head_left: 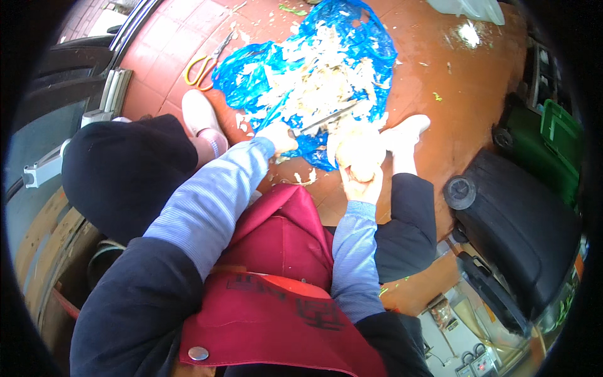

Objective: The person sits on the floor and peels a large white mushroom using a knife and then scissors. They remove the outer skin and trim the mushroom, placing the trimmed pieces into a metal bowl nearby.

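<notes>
My left hand [278,136] grips the handle of a knife [330,118], whose long blade points up and right over a blue plastic bag [240,89]. In my right hand [362,186] rests a large, pale, rounded vegetable [360,146], held from below; glare hides its details and its kind is unclear. The blade's tip lies above and beside the vegetable. Pale peelings [320,80] are heaped on the spread bag. Scissors with yellow-orange handles [201,71] lie partly open on the tiles, left of the bag.
Scraps litter the red tiled floor [438,136]. My shoes [200,110] stand on both sides of the bag. On the right are a black wheeled bin [513,226] and a green bin [532,146]. A translucent plastic item [471,9] lies at the top right; wooden slats [52,235] are at the left.
</notes>
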A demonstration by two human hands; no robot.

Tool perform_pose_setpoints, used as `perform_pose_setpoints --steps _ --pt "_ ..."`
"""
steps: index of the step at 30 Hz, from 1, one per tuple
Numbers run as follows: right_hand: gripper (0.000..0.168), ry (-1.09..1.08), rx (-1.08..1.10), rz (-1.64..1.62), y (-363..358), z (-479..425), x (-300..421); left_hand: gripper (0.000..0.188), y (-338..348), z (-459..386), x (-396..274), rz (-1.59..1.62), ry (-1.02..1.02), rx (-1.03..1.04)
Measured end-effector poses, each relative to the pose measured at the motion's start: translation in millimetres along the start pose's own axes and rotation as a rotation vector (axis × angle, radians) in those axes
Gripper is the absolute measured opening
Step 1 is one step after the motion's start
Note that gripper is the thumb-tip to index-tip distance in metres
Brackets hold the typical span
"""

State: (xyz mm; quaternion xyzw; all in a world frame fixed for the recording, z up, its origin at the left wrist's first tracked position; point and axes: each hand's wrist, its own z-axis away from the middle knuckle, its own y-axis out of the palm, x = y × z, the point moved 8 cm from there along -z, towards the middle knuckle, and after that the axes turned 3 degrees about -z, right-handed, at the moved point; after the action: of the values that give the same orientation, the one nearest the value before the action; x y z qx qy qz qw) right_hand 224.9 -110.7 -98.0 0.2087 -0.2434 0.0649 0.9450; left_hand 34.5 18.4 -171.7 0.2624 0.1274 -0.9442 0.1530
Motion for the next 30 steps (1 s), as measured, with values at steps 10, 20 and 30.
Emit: perform_pose_setpoints --steps 10,20,30 --pt "0.065 -0.138 0.460 -0.249 64.3 44.7 68.1 0.034 -68.9 93.3 -71.2 -0.288 0.336 -0.699" --pt "0.054 -0.156 0.465 -0.142 68.7 61.9 61.9 0.036 -89.9 65.9 4.5 -0.637 0.037 -0.954" --pt "0.076 -0.397 0.587 0.138 103.5 104.2 68.6 0.025 -68.3 250.4 -228.9 -0.187 1.045 -0.621"
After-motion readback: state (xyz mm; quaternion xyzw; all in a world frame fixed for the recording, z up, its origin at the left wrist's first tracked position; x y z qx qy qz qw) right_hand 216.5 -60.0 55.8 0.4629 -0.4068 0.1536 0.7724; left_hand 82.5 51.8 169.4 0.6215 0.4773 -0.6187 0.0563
